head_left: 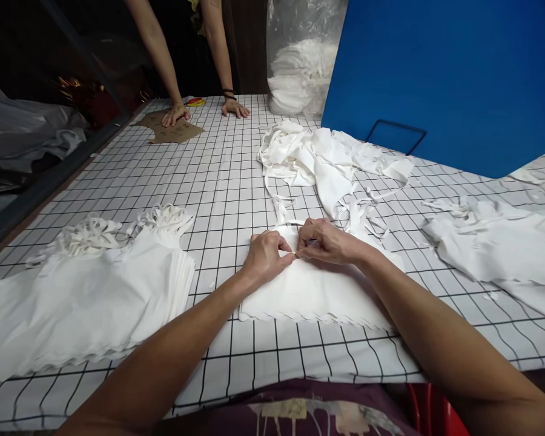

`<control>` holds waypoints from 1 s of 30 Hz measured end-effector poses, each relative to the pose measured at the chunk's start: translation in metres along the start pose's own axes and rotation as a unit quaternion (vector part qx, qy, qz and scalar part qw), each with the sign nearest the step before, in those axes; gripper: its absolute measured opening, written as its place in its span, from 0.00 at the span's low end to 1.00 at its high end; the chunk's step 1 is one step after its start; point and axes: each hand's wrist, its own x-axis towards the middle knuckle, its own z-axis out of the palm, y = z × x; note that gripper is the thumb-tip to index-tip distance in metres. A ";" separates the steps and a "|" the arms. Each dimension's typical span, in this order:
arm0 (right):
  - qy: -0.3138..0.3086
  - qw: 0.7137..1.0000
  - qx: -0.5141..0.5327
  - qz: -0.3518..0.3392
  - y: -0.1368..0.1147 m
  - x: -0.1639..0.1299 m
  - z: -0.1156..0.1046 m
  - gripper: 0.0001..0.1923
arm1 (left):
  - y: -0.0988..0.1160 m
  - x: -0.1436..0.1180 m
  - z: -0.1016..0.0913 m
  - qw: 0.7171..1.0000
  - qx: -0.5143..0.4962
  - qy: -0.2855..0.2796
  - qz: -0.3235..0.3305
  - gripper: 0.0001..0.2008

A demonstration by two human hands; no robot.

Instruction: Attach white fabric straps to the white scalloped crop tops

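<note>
A flat white cloth piece (315, 293) with a scalloped near edge lies on the grid-patterned table (218, 181) in front of me. My left hand (266, 257) and my right hand (327, 242) meet over its far edge, fingers pinched on the cloth where the fingertips touch. A small thin object shows in my right fingers; I cannot tell what it is. Just beyond my hands lies a loose heap of white cloth with straps (320, 160).
A neat stack of white cloth pieces (79, 300) lies at the left, another white piece (499, 245) at the right. A blue board (445, 72) and a clear bag of white cloth (300, 66) stand behind. Another person's hands (204, 112) rest by a cardboard pattern (170, 130).
</note>
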 end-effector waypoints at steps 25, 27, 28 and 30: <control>0.211 0.958 -0.157 -0.116 -0.006 -0.032 0.036 0.01 | -0.001 -0.017 0.018 0.935 0.195 0.156 0.253 0.07; 0.212 0.955 -0.173 -0.116 -0.006 -0.033 0.036 0.03 | -0.001 -0.017 0.018 0.935 0.197 0.151 0.254 0.07; 0.208 0.954 -0.182 -0.113 -0.007 -0.034 0.036 0.04 | 0.000 -0.018 0.018 0.936 0.198 0.146 0.252 0.07; 0.193 0.955 -0.199 -0.103 -0.008 -0.035 0.035 0.06 | 0.000 -0.018 0.017 0.938 0.201 0.136 0.249 0.07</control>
